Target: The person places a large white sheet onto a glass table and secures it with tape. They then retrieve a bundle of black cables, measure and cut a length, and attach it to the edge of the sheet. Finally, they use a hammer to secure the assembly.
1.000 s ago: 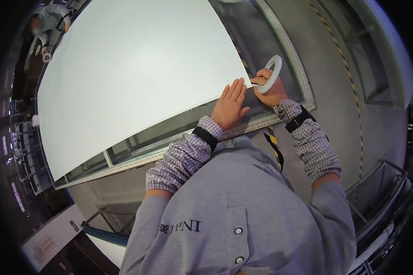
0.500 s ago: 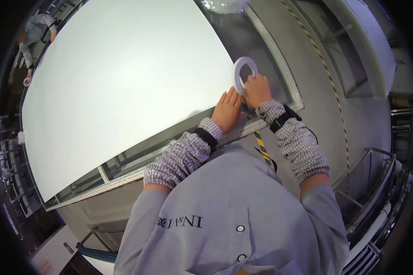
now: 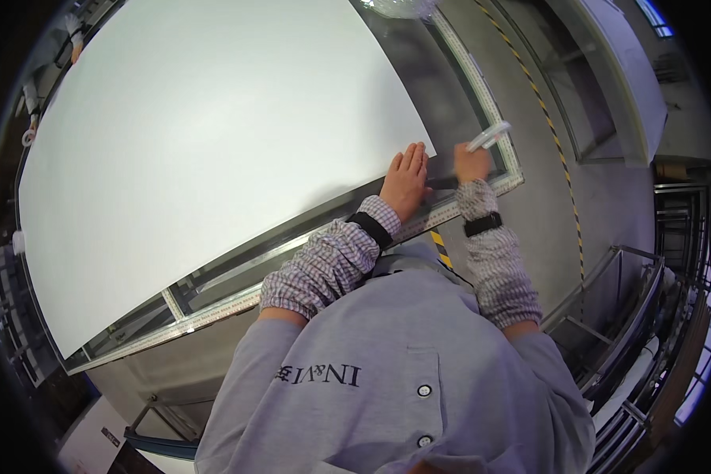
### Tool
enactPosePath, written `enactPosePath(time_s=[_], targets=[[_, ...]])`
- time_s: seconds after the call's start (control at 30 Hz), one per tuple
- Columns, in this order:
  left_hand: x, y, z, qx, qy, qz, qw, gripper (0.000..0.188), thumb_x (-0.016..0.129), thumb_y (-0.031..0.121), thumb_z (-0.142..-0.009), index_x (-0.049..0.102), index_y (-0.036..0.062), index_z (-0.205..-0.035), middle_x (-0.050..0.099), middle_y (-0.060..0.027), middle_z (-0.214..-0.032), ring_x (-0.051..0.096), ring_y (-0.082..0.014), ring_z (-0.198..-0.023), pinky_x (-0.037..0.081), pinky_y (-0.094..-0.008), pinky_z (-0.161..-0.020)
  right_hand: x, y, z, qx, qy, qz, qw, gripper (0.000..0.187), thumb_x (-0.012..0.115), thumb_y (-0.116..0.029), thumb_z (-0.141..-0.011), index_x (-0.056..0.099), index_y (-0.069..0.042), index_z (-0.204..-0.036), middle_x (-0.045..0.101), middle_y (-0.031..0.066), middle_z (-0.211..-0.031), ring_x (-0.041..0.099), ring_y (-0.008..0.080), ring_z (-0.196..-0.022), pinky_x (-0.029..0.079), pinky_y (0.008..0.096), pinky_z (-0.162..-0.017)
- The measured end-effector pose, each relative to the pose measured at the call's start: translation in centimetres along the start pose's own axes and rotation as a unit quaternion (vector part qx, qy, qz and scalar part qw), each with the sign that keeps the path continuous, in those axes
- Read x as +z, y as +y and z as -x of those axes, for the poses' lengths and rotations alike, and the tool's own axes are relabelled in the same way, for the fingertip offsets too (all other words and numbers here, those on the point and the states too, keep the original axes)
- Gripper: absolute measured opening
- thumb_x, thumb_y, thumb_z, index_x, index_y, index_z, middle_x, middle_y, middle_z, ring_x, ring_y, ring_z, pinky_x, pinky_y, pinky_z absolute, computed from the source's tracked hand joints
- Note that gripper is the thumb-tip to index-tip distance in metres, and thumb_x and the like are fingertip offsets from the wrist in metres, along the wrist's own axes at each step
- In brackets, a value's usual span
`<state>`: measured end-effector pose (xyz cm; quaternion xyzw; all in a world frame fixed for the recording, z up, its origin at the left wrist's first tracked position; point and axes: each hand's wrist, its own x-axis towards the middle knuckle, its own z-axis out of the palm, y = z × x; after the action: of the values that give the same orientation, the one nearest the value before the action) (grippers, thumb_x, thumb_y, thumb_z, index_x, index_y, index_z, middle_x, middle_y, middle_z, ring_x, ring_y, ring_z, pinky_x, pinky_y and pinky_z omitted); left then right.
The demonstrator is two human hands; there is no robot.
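A large white sheet covers much of the framed table. My left hand lies flat at its near right corner, fingers stretched onto the sheet and the thumb off its edge. Just right of that corner, my right hand is closed on a roll of white tape. The roll is turned nearly edge-on and slightly blurred, above the table's right side. Whether a strip of tape runs from it to the sheet, I cannot tell.
Marked strips line the table's frame. A bundle of clear plastic sits at the far edge. At far left, another person's hand touches the sheet's side, near a small white ring. Metal racks stand at right.
My right hand has moved right, away from the sheet's corner, and the tape roll has turned from face-on to edge-on. My left hand has shifted slightly right, still flat at the corner.
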<state>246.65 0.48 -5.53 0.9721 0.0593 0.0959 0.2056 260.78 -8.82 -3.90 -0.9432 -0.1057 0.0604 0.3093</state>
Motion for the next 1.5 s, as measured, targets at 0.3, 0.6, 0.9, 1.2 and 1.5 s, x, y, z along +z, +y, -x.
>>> enactPosePath(time_s=[0.3,0.6,0.9,1.2,1.5], targets=[[-0.8,1.0,-2.1,-0.033,-0.017,-0.02,0.999,0.055,0.063,0.036,-0.074,0.049,0.0073,-0.118,0.037,-0.0179,-0.129,0.036,-0.0294,-0.118,0.033,-0.0472,-0.09,-7.7,1.5,3.6,-0.053,-0.182,-0.252,0.949,0.031,0.061,-0.012,-0.08,0.059,0.002,-0.108,0.059,0.0012,-0.075,0.05,0.0075,-0.066,0.042,0.0215,-0.062],[0.3,-1.8,-4.4,-0.233,0.094,0.17,0.953,0.013,0.067,0.015,-0.07,0.065,0.0025,-0.072,0.063,-0.0119,-0.063,0.062,-0.0221,-0.059,0.049,-0.0308,-0.056,-13.2,3.8,1.0,0.001,-0.304,-0.3,0.904,0.017,0.062,-0.014,-0.081,0.057,-0.001,-0.09,0.055,0.0002,-0.071,0.048,0.0063,-0.059,0.04,0.0199,-0.052],[-1.5,-2.0,-5.6,-0.396,-0.046,0.351,0.848,0.01,0.068,0.006,-0.066,0.063,-0.0033,-0.066,0.06,-0.0057,-0.055,0.054,-0.0081,-0.044,0.044,-0.022,-0.043,-12.9,7.9,-1.8,-0.018,-0.313,-0.309,0.898,0.018,0.067,-0.01,-0.077,0.054,-0.004,-0.086,0.054,0.0,-0.075,0.049,0.0066,-0.065,0.041,0.0207,-0.059],[-1.2,-2.7,-4.6,-0.45,-0.052,0.357,0.817,0.01,0.068,0.006,-0.065,0.062,-0.0025,-0.063,0.061,-0.0076,-0.056,0.06,-0.011,-0.048,0.049,-0.0224,-0.047,-12.2,8.2,-2.6,-0.049,-0.342,-0.357,0.868,0.015,0.066,-0.008,-0.077,0.055,-0.003,-0.086,0.056,0.001,-0.081,0.052,0.0073,-0.072,0.043,0.0213,-0.065],[-2.2,-2.5,-3.6,-0.482,-0.064,0.392,0.781,0.009,0.068,0.007,-0.072,0.062,-0.0005,-0.07,0.062,-0.0061,-0.062,0.059,-0.0107,-0.052,0.046,-0.0208,-0.047,-12.6,8.1,-2.9,-0.103,-0.344,-0.352,0.865,0.016,0.067,-0.009,-0.075,0.056,-0.001,-0.084,0.057,0.0018,-0.083,0.053,0.0082,-0.074,0.043,0.0225,-0.068]])
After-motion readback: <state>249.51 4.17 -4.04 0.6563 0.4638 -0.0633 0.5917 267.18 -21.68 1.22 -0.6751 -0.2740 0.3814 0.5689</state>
